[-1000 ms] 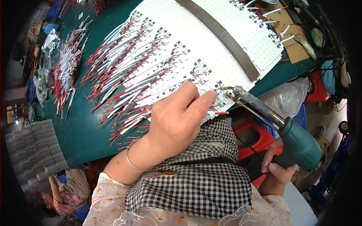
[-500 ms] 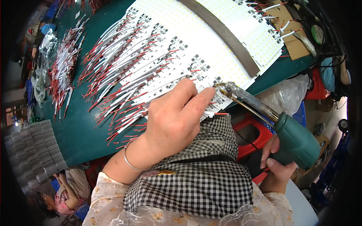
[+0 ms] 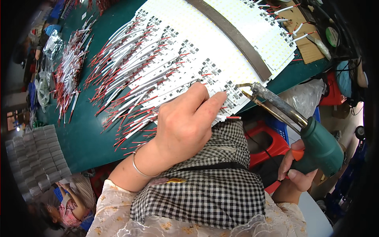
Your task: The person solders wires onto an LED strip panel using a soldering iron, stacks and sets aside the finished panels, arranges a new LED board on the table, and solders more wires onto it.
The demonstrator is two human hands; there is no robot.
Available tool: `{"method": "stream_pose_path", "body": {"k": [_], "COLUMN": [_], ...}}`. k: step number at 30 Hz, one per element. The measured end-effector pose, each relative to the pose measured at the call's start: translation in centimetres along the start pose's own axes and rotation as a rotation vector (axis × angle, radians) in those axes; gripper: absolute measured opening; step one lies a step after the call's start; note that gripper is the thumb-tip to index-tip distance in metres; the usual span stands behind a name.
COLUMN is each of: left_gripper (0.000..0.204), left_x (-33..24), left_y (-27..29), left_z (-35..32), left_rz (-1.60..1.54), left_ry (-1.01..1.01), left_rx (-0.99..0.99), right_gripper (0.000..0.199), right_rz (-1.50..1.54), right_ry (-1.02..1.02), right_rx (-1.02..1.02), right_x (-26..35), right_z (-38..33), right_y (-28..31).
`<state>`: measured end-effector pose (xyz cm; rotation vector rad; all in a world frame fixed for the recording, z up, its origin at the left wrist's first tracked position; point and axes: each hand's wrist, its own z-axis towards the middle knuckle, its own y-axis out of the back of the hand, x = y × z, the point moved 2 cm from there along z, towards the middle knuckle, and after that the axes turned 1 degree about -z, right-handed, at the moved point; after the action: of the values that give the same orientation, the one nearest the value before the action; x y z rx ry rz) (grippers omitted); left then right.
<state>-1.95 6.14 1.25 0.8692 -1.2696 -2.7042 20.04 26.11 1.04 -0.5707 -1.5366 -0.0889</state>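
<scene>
R hand (image 3: pixel 298 170): closed round grip of green soldering gun (image 3: pixel 323 148), fingers by orange trigger (image 3: pixel 297 154), prob. for one-handed control.
Gun tip (image 3: pixel 245 85): angled L over near edge of boards, by dark components; contact hard to judge, poss. just above.
L hand (image 3: pixel 185 122): fingers bent, narrow, resting on boards approx. beside tip, presumably to steady work; can't tell what's pinched, fingertips partly hidden.
White boards (image 3: pixel 189 33): overlapped on green bench (image 3: pixel 85 148), prob. so wired edges stay exposed; top cut off.
Brown bar (image 3: pixel 237 38): across boards, seemingly as wt.
Red/white leads (image 3: pixel 130 71): fanned L; some under L hand, hidden.
</scene>
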Motion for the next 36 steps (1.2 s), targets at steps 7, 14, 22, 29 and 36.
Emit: {"method": "stream_pose_path", "body": {"k": [7,14,22,29,36], "left_gripper": [0.050,0.049,0.042,0.040,0.040], "left_x": [0.2,1.0,0.7,0.5,0.4], "left_y": [-0.2,-0.7,-0.6,-0.7,-0.8], "left_z": [0.2,0.4,0.0,-0.1,-0.2], "left_rz": [-0.008,-0.207,-0.097,-0.064,-0.014], "left_ry": [0.036,-0.020,-0.098,-0.113,-0.166], "left_rx": [-0.011,0.079,0.029,0.006,-0.010], "right_gripper": [0.059,0.056,0.038,0.040,0.049], "right_rz": [0.082,-0.051,-0.029,-0.108,-0.298], "right_ry": [-0.023,-0.039,-0.037,-0.126,0.027], "right_rx": [-0.025,-0.123,-0.119,-0.278,-0.115], "right_x": [0.1,0.7,-0.4,-0.1,-1.0], "right_z": [-1.5,-2.3,-1.7,-1.9,-2.7], "right_y": [0.7,-0.3,-1.1,-2.2,-0.8]}}
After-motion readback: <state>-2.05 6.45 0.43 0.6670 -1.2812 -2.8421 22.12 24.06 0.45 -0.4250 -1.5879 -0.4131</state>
